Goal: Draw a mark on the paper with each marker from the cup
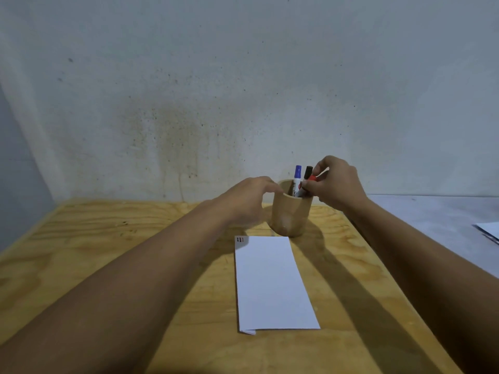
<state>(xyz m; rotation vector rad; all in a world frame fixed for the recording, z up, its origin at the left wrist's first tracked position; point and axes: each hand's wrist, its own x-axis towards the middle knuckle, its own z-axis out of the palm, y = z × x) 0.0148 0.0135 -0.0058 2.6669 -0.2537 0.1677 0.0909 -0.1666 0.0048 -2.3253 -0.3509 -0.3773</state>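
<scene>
A tan wooden cup stands on the plywood table, just beyond a folded white paper. Small dark and red marks sit in the paper's far left corner. A blue-capped marker and a black-capped marker stand upright in the cup. My right hand pinches a red-capped marker whose lower end is inside the cup. My left hand curls around the cup's left side, fingertips at its rim.
A stained grey wall rises right behind the table. To the right lies a lower grey surface with a sheet of paper at the frame's edge. Both my forearms stretch across the table on either side of the folded paper.
</scene>
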